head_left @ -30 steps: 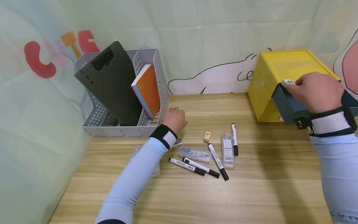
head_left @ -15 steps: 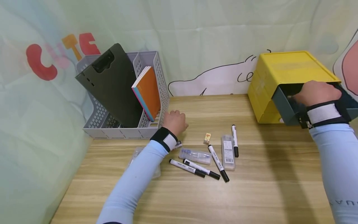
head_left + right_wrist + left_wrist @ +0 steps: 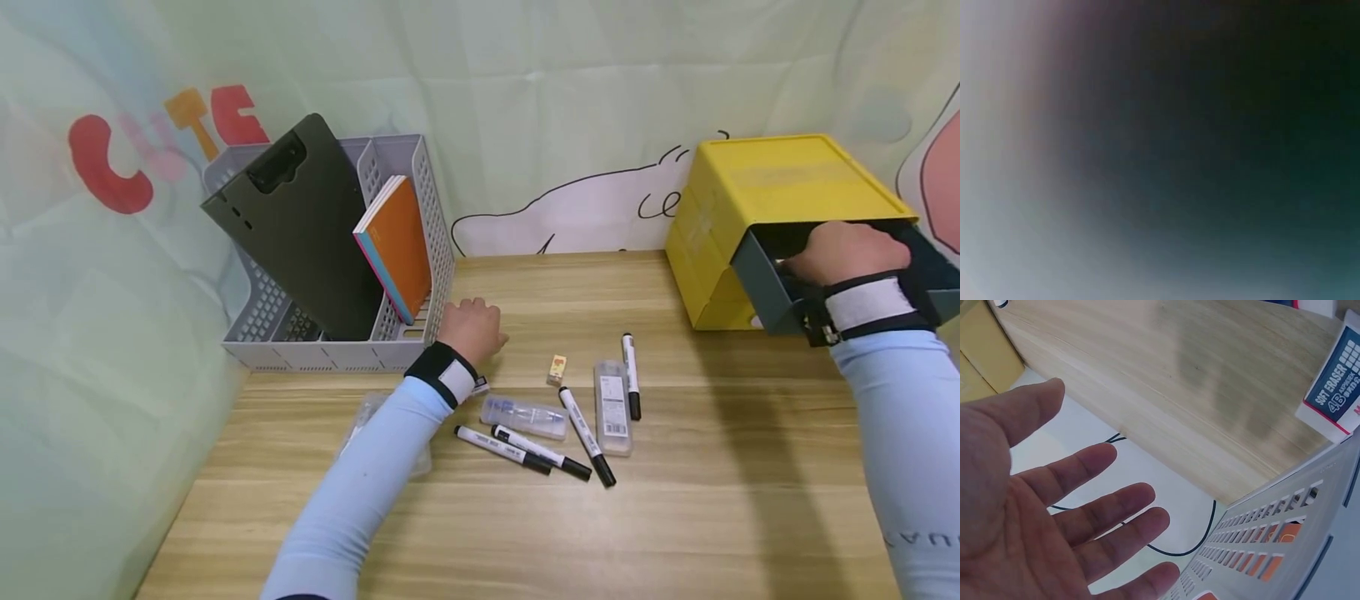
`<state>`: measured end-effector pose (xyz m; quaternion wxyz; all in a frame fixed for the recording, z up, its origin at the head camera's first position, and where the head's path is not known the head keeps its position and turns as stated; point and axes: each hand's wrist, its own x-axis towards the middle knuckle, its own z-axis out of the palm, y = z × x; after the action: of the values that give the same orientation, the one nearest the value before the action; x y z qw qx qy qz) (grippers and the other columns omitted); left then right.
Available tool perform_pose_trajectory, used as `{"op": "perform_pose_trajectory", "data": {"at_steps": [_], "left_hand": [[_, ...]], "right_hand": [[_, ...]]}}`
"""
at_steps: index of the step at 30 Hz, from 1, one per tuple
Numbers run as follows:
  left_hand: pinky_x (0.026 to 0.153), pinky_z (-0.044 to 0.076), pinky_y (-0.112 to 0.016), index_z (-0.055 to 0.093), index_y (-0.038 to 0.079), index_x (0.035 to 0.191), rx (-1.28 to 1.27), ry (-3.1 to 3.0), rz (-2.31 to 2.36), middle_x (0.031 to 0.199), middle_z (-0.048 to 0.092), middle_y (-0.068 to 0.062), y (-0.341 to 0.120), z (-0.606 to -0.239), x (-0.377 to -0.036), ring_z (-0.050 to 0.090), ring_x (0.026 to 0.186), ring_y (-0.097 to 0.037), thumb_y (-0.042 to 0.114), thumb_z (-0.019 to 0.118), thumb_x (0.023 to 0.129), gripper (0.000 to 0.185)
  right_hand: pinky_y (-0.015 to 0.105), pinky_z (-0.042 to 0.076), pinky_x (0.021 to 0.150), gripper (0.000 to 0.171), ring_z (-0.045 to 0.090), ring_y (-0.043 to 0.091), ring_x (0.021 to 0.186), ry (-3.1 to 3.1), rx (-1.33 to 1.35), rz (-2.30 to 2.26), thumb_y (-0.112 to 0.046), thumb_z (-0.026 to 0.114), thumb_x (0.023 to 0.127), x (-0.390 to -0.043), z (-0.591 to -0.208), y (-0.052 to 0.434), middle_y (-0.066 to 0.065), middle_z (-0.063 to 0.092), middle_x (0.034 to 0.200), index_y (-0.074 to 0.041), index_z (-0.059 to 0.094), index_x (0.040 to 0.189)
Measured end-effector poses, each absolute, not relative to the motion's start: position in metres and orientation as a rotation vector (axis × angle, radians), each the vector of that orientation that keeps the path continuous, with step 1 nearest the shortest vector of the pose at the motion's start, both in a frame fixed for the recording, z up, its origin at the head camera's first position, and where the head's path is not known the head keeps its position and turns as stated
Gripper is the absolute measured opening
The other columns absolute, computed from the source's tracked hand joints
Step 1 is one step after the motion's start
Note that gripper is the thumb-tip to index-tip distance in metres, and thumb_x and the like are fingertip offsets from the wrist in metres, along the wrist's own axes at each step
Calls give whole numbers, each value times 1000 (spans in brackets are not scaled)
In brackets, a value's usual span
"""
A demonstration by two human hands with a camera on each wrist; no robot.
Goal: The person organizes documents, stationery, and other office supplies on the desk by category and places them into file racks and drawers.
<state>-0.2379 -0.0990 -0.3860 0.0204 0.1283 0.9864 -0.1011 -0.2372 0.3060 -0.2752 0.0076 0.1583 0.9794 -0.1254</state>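
Wooden table (image 3: 675,500) spreads wide, yellow cabinet (image 3: 757,179) at two o'clock, its dark drawer (image 3: 765,279) pulled out. Right hand (image 3: 843,250) reaches inside the drawer; fingers hidden, grip impossible to tell, and the wrist view is dark blur. Left hand (image 3: 1041,519) lies spread, holding nothing, grey organizer (image 3: 352,333) at its nine o'clock; only its wrist view shows the eraser (image 3: 1338,381).

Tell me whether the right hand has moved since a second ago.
Yes. The right hand has dropped from above the dark drawer's front edge down into it, judged against the yellow box, which stays put.
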Motion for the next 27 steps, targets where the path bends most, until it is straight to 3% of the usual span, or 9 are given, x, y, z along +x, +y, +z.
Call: {"op": "perform_pose_trajectory", "data": {"at_steps": [3, 8, 10, 13, 18, 27], "left_hand": [[88, 49, -49, 71, 8, 114, 400, 3054, -306, 104, 66, -12, -99, -386, -238, 62, 102, -29, 46, 64, 95, 42], [90, 48, -49, 70, 9, 115, 379, 3047, -291, 106, 66, -12, -99, -387, -240, 61, 104, -29, 46, 64, 95, 43], [91, 48, -49, 70, 10, 116, 373, 3040, -279, 107, 66, -11, -97, -387, -240, 61, 105, -29, 46, 64, 95, 43], [92, 47, -49, 70, 10, 118, 368, 3025, -268, 109, 66, -11, -94, -389, -241, 60, 106, -28, 47, 63, 95, 43], [95, 45, -49, 69, 11, 120, 382, 3003, -256, 113, 66, -11, -87, -393, -242, 60, 108, -29, 48, 61, 96, 45], [90, 49, -47, 73, 12, 113, 473, 2974, -226, 109, 68, -9, -67, -403, -233, 63, 103, -27, 53, 60, 95, 46]], "right_hand": [[71, 37, 84, 61, 45, 58, 95, 3115, 451, -313, -41, 55, 96, -231, -273, 303, 39, 49, 101, 13, 41, 121], [53, 42, 67, 55, 51, 43, 74, 3145, 401, -56, -41, 49, 98, -221, -261, 284, 20, 49, 67, 7, 56, 74], [50, 40, 63, 54, 51, 41, 69, 3173, 354, -68, -41, 46, 99, -218, -256, 273, 17, 48, 64, 2, 56, 68], [48, 38, 57, 50, 51, 39, 63, 3249, 243, -155, -38, 48, 99, -212, -253, 255, 16, 50, 61, 2, 58, 70], [47, 41, 49, 40, 55, 39, 61, 3368, 27, -250, -32, 57, 97, -204, -260, 218, 20, 57, 66, 7, 65, 93], [53, 50, 60, 41, 66, 41, 81, 3178, -229, -280, -29, 64, 95, -204, -310, 167, 28, 68, 102, 4, 66, 118]]}}
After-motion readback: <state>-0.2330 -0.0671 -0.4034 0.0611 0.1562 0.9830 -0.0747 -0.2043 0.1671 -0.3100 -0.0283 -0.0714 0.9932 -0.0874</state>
